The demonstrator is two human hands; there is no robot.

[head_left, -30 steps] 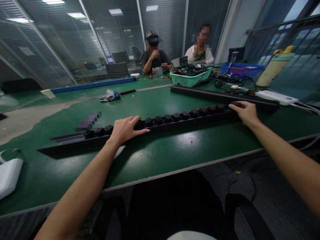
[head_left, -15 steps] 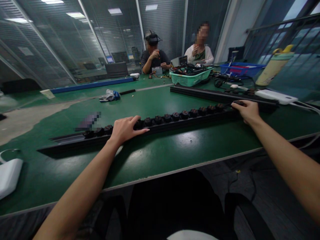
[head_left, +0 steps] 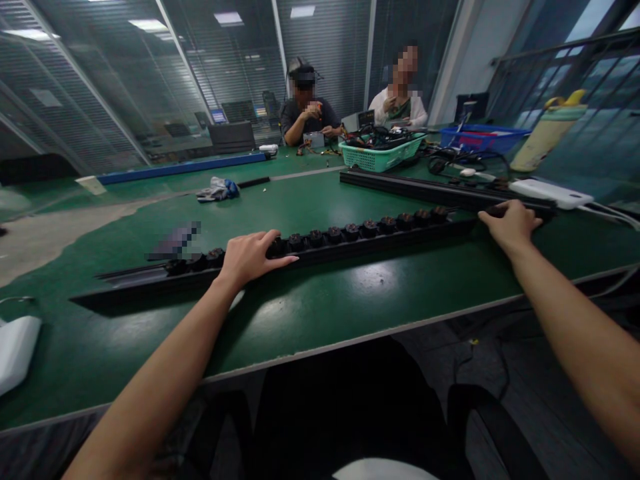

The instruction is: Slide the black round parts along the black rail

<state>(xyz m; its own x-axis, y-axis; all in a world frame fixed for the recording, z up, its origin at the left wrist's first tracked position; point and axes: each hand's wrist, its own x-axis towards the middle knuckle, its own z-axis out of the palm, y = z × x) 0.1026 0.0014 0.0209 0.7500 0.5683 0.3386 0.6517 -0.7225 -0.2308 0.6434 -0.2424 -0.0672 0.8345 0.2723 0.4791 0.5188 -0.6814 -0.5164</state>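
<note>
A long black rail (head_left: pixel 350 248) lies across the green table (head_left: pixel 310 320), with several round dark sockets (head_left: pixel 353 231) in a row along its top. My left hand (head_left: pixel 249 258) rests flat on the rail near its middle, fingers stretched out and holding nothing. My right hand (head_left: pixel 511 225) is just past the rail's right end, at the near end of a second black rail (head_left: pixel 430 191). Its fingers are curled over something small and dark that I cannot make out.
Behind the second rail stand a green basket (head_left: pixel 383 159) of cables, a blue crate (head_left: pixel 480 139), a yellow-green bottle (head_left: pixel 547 130) and a white box (head_left: pixel 550 193). A rag (head_left: pixel 217 191) and a blue bar (head_left: pixel 185 168) lie further back. Two people sit at the far end.
My right hand has moved right, from the end of the near rail to the end of the second rail. My left hand has stayed on the near rail.
</note>
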